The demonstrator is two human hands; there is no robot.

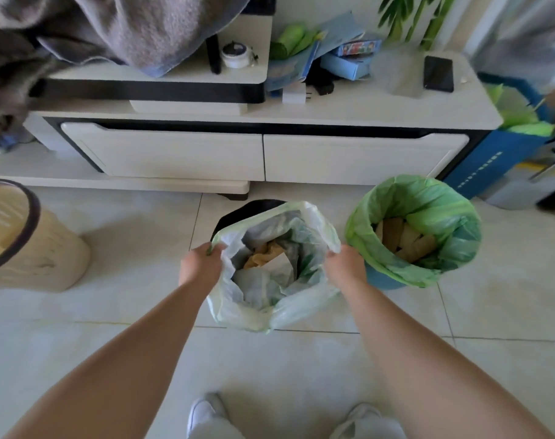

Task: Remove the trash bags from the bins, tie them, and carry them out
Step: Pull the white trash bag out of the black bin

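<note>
Trash bag (288, 312) before its bin (239, 213), lined bin (428, 217) just right, unlined bin (32, 248) far left, cabinet (181, 156) behind

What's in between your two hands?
The open bag, with brown paper scraps inside. The left hand and right hand each hold its rim, as the head view shows.

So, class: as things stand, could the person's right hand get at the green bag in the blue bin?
Probably yes: the green bag sits beside the right hand with nothing between, but that hand grips the white bag and must let go.
</note>
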